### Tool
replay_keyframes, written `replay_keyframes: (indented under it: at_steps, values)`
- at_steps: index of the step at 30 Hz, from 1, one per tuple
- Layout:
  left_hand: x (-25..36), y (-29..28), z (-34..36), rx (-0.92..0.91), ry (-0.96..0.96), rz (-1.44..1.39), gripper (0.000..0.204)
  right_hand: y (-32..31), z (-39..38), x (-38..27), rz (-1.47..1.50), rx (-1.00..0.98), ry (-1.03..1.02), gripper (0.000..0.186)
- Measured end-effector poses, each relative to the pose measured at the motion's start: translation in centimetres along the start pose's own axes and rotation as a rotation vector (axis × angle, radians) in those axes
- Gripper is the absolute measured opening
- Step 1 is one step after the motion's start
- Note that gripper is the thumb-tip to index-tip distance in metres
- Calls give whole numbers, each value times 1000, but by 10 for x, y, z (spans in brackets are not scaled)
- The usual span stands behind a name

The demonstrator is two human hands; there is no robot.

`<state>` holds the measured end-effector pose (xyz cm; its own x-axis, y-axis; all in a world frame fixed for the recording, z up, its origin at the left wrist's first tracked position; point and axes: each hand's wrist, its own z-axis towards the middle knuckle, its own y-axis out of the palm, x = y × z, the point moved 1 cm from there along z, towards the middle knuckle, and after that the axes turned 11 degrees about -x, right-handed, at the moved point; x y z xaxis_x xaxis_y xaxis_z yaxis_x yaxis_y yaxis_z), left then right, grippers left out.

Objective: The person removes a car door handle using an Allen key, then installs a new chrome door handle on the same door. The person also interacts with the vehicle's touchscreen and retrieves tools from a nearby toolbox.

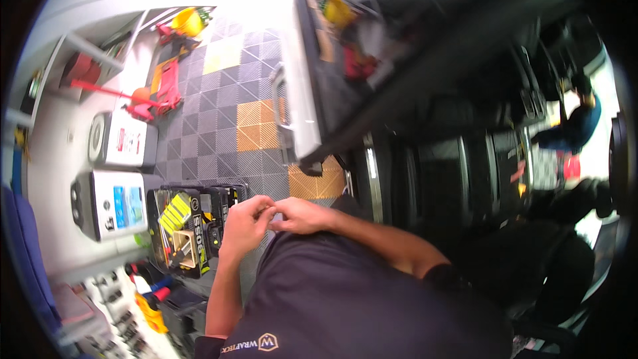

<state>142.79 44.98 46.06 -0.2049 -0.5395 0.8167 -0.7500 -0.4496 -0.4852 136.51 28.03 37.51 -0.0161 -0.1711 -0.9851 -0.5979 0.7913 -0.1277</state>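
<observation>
"Start from the left. What's there?"

"A white and grey boxy unit, then a black open case beside it, left of the hands and well apart from them. Inside lie a yellow striped item and a beige holder."

"How would the case handle?"

"Stiff-walled, I'd judge, and heavy with all that in it; best taken by opposite rims. The holder looks light and rigid, so its edge would do."

"And the hands?"

"The left hand comes next, fingers curled in toward the thumb. The right hand meets it from the other side, fingertips bunched against it, in front of the dark shirt."

"Pinching something?"

"I can't tell. (There's a pale patch between the fingertips, too small to name.) Anything in there would have to be small and probably light, so a fingertip hold suits it; stiff or soft, slippery or fragile, I can't say."

"Further right?"

"The vehicle door, pale-edged, beyond the hands and apart from them. It looks heavy and smooth; I'd hold it by the edge."
</observation>
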Motion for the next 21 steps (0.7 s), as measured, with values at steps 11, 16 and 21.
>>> replay_keyframes:
  at_steps: [11,16,21]
  values:
    - [83,133,85,-188,271,361,36,-30,-160,104,318,385,72,19]
    - [12,154,75,-434,-230,82,36,-41,-167,151,713,852,73,20]
    - [-40,164,87,-478,-405,-21,35,-56,-140,153,1102,1170,-245,16]
